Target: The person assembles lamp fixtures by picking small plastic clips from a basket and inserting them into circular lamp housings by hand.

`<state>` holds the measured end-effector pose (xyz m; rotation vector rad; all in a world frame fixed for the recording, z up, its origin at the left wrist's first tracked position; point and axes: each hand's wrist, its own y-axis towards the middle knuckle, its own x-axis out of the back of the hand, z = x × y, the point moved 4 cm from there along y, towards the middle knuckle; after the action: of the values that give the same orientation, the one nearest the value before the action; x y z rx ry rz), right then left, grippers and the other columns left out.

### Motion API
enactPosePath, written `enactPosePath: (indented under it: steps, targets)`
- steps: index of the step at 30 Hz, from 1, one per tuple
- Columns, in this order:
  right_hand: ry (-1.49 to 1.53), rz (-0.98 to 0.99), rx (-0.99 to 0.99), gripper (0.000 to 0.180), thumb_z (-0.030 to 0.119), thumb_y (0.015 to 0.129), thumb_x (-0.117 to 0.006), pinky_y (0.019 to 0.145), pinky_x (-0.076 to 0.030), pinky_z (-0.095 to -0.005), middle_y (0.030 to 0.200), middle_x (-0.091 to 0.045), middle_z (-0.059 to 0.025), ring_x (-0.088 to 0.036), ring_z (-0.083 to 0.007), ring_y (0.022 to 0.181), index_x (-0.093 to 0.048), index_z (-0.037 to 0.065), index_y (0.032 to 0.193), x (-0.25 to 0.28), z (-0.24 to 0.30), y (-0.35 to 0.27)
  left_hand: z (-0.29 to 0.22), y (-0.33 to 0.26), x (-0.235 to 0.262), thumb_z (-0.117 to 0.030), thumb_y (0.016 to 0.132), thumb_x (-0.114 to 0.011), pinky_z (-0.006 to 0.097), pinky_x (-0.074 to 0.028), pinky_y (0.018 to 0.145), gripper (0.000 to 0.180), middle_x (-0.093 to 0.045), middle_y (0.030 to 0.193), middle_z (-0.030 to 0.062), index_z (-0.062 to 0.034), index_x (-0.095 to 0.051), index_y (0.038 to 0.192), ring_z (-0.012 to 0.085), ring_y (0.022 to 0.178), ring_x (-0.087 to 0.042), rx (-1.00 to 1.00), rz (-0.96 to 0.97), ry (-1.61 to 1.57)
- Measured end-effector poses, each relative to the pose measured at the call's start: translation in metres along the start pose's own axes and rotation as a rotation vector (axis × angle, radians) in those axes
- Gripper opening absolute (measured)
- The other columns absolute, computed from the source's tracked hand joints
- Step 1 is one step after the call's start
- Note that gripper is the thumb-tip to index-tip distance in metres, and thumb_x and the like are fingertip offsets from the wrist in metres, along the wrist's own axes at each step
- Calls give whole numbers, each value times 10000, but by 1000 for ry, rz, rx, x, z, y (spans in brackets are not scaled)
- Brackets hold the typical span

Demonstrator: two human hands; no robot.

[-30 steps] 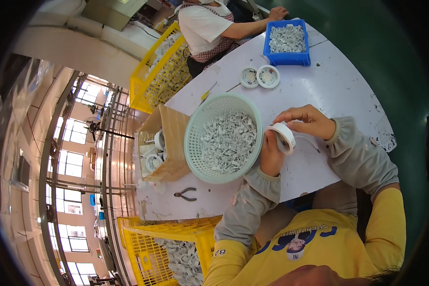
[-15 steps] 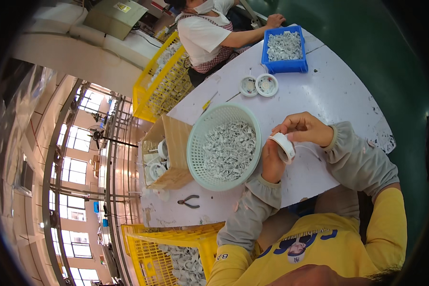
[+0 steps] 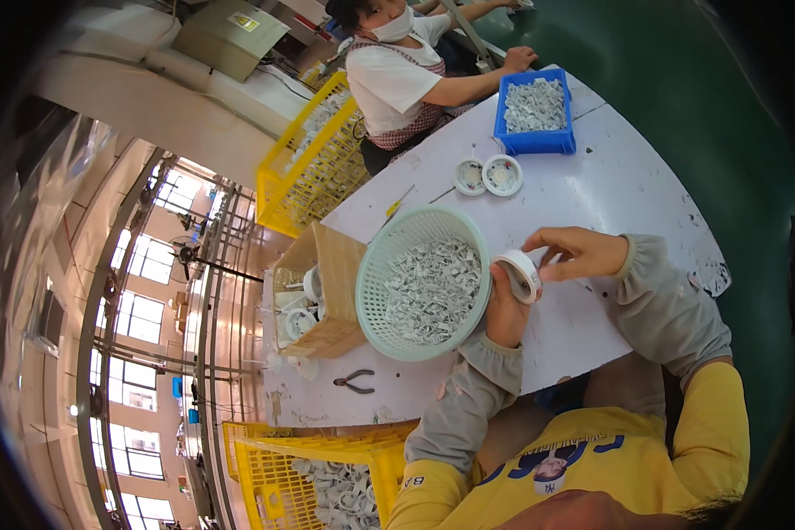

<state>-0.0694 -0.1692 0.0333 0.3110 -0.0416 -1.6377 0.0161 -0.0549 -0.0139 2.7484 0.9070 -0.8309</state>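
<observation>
My left hand (image 3: 506, 311) is closed around a white round plastic housing (image 3: 514, 265), holding it tilted just above the table, with its hollow side partly showing. At its right, my right hand (image 3: 583, 252) has thumb and forefinger apart; the thumb is close to the housing's rim, and I cannot tell if it touches. A pale green mesh basket (image 3: 368, 305) full of small whitish clear parts stands left of my left hand. Beyond the hands, two round white housings (image 3: 502, 176) with parts inside lie side by side on the table.
A blue bin (image 3: 539, 141) of small parts sits at the table's far edge, near a co-worker (image 3: 397, 79). On the left are a cardboard box (image 3: 337, 287), pliers (image 3: 355, 382) and a yellow-handled tool (image 3: 394, 208). Yellow crates (image 3: 274, 190) of white parts stand beside the table.
My right fingers have opened away from the housing, which has turned to show more of its hollow side. The view has shifted slightly, and the co-worker's head has come into view.
</observation>
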Motion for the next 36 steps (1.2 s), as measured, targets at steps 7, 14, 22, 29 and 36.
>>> enactPosePath:
  steps: [7, 14, 22, 29, 36]
  targets:
    - [-541, 187, -241, 197, 132, 860, -520, 459, -420, -228, 623, -609, -46, -540, -95, 517, -602, -24, 950, 5, 11, -6, 10, 4, 11, -573, 885, -288, 242, -390, 547, 543, -489, 854, 29, -84, -444, 1064, 137, 670, -498, 108, 149, -2]
    - [-308, -146, -115, 197, 153, 867, -512, 428, -399, -221, 569, -552, -38, -483, -86, 451, -604, -14, 923, 4, 43, 13, 19, 6, 9, -496, 914, -327, 244, -382, 547, 492, -475, 897, 48, -51, -433, 1096, 136, 633, -484, 170, 196, 144]
    - [-375, 853, 335, 322, 279, 864, -477, 677, -461, -386, 868, -610, -174, -578, -331, 772, -513, -9, 1005, -306, 38, 101, 19, 4, 10, -330, 954, -349, 230, -416, 563, 335, -521, 780, 21, -43, -522, 964, 113, 636, -501, 227, 186, 111]
    - [-317, 523, 600, 354, 256, 858, -508, 970, -322, -397, 1147, -482, -170, -422, -315, 1124, -493, 16, 1119, -314, 52, 117, 18, 4, 13, -320, 960, -339, 216, -396, 543, 338, -521, 787, 24, -32, -514, 966, 90, 637, -487, 191, 256, 105]
    - [-1102, -478, 507, 343, 0, 732, -583, 932, -350, -375, 1115, -485, -151, -446, -327, 1068, -533, 34, 1070, 31, -8, 134, 27, 9, 16, -244, 935, -428, 224, -404, 535, 230, -523, 787, 26, -28, -503, 965, 86, 612, -491, 185, 253, 171]
